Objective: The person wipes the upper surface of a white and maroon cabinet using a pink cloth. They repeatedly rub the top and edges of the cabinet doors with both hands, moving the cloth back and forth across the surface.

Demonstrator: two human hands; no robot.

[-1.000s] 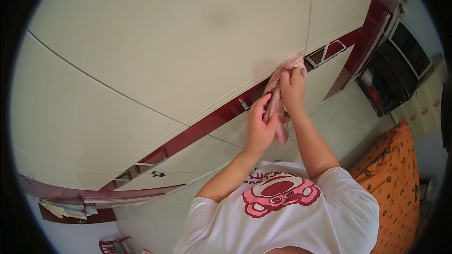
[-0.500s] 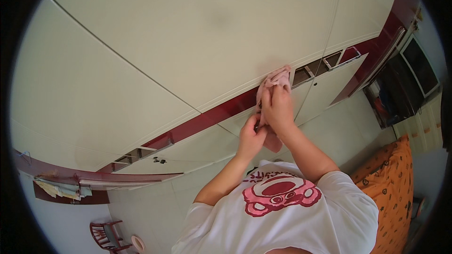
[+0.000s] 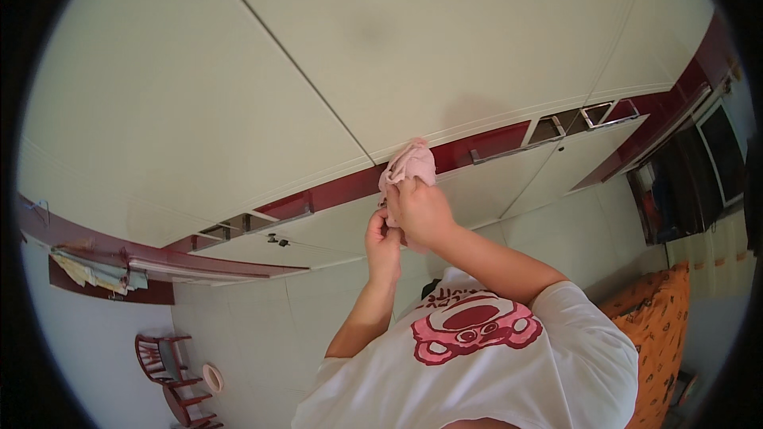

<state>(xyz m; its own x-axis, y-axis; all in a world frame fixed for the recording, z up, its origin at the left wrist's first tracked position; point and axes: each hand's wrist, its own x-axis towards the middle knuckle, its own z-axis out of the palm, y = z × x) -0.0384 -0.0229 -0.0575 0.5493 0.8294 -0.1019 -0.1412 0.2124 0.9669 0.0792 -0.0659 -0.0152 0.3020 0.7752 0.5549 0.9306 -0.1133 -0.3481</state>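
Observation:
A crumpled pale pink cloth [image 3: 411, 164] lies against the dark red strip [image 3: 342, 191] that runs across the cream wardrobe front. My right hand [image 3: 425, 210] is closed on it and presses it there, by the lower end of the seam between two large doors. Just below and to the left, my left hand [image 3: 383, 248] is closed at the hanging lower part of the same cloth. Its fingertips are partly hidden, and a small dark spot shows between the hands.
Chrome-edged handles [image 3: 548, 129] sit along the strip to the right, and more handles [image 3: 230, 227] to the left. Small keys [image 3: 278, 240] stick out below. An orange patterned cover [image 3: 652, 342] is at the right, a dark wooden chair [image 3: 163, 357] at lower left.
Both hands and the cloth have moved left along the red strip, away from the right-hand handles to the door seam. The view has shifted a little too.

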